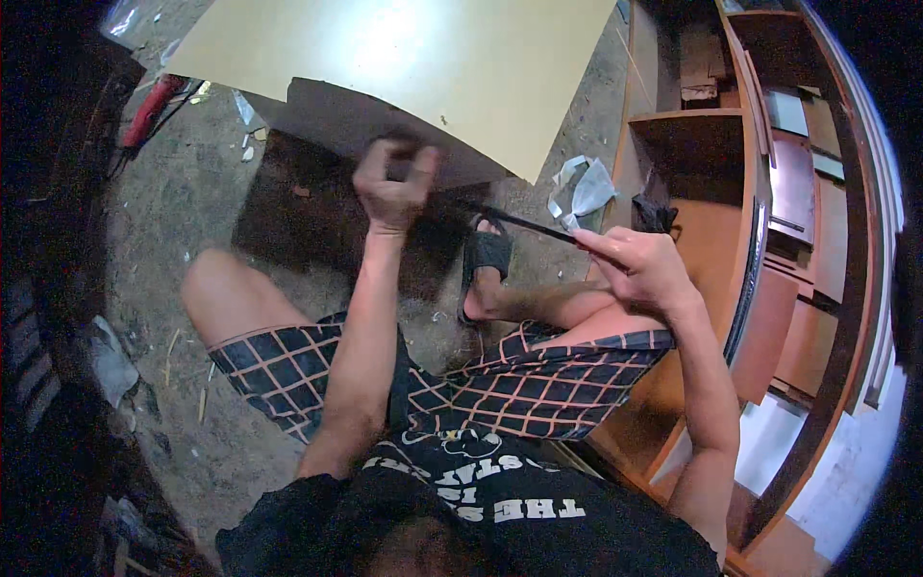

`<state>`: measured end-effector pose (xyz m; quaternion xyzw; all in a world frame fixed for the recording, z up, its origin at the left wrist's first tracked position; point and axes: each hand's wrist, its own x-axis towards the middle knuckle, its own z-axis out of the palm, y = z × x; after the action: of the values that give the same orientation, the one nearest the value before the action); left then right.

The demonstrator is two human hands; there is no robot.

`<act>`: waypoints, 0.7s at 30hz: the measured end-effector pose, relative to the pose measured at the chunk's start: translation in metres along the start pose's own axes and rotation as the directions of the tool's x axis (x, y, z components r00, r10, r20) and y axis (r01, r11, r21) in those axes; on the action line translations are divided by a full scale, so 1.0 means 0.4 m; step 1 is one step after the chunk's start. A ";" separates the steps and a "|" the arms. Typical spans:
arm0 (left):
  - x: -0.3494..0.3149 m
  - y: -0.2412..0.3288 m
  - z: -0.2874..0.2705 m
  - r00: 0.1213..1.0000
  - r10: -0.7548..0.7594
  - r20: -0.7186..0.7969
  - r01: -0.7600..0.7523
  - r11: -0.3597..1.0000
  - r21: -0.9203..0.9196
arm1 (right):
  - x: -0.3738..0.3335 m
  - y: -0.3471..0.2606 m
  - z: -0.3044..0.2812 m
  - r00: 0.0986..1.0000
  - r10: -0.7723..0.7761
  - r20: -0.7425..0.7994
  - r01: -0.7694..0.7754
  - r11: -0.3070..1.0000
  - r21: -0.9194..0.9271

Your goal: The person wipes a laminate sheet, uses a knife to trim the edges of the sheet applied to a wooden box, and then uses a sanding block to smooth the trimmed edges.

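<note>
Clasping thin, straight black strip (524,223) in closed right hand (635,264), with visible length slanting leftward from grip toward blurred, curled left hand (397,188) near glossy cream flat panel (461,82); cannot tell left grip's hold.

Panel (404,72) ahead, strip (529,223) before it, cabinet (711,250) right

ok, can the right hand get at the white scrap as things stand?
Probably yes: the white scrap lies just beyond the right hand, with nothing visible blocking the way. But that hand grips the dark strip, so it would likely have to let go first.
</note>
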<state>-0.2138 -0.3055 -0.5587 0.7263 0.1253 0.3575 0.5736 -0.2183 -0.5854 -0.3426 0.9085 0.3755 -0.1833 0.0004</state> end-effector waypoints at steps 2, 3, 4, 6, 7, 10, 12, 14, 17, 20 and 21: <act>-0.026 0.048 0.031 0.996 -0.001 0.094 0.007 0.998 -0.063 | -0.006 0.006 0.009 0.993 0.099 -0.064 -0.086 0.981 0.176; -0.038 0.064 0.044 0.993 0.071 0.090 -0.066 0.996 -0.056 | -0.003 0.003 0.015 0.994 0.091 -0.064 -0.078 0.981 0.178; -0.049 0.085 0.063 0.986 0.144 0.084 -0.139 0.989 -0.058 | -0.002 0.000 0.012 0.987 0.158 -0.005 -0.155 0.976 0.155; -0.068 0.123 0.076 0.986 0.013 0.168 0.007 0.993 -0.115 | 0.000 -0.005 0.014 0.974 0.220 0.049 -0.224 0.965 0.133; -0.064 0.118 0.072 0.987 0.025 0.159 -0.007 0.993 -0.116 | 0.005 -0.007 0.011 0.935 0.310 0.172 -0.323 0.945 0.053; -0.023 0.077 0.036 0.978 -0.174 0.117 0.191 0.970 -0.153 | 0.007 -0.023 -0.002 0.866 0.414 0.279 -0.429 0.903 -0.009; 0.020 0.028 -0.004 0.967 -0.236 -0.096 0.226 0.969 -0.099 | -0.004 -0.017 0.001 0.851 0.446 0.278 -0.482 0.873 0.074; 0.055 0.033 -0.028 0.938 -0.274 -0.212 0.261 0.961 -0.090 | -0.015 0.002 0.021 0.861 0.434 0.266 -0.484 0.859 0.166; 0.060 0.071 -0.009 0.949 -0.210 -0.234 0.148 0.955 -0.258 | -0.001 0.003 0.014 0.867 0.414 0.276 -0.481 0.839 0.255; 0.056 0.078 0.014 0.941 -0.340 -0.005 0.322 0.897 -0.303 | 0.024 -0.005 0.001 0.873 0.417 0.252 -0.472 0.854 0.220; 0.057 0.055 0.004 0.941 -0.339 -0.014 0.318 0.897 -0.306 | 0.026 -0.021 -0.006 0.894 0.380 0.237 -0.435 0.863 0.256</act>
<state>-0.2015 -0.2997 -0.5301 0.5868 0.2095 0.2944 0.7246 -0.2163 -0.5720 -0.3429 0.9364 0.1401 -0.3148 -0.0660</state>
